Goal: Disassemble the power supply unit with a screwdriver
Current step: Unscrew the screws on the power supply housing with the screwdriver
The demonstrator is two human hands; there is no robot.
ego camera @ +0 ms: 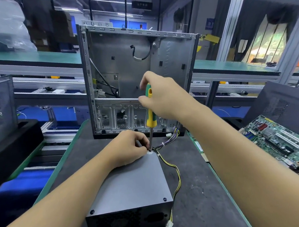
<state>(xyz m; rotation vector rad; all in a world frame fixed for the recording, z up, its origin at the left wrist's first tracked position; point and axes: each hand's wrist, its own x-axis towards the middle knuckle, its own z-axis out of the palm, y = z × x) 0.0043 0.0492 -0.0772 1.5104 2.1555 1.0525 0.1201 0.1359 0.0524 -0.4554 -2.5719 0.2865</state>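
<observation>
The power supply unit (131, 188), a grey box with dark screws at its near top corners and yellow-black cables (177, 172) down its right side, sits on the dark mat (196, 190), near centre. The right hand (161, 96) grips the yellow-green handle of the upright screwdriver (150, 116); the left hand (128, 149) pinches its shaft with curled fingers at the unit's far corner

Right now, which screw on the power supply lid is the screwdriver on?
The far-right corner screw, beside the cables; the screwdriver tip stands on it. Both near-edge screws are untouched.
</observation>
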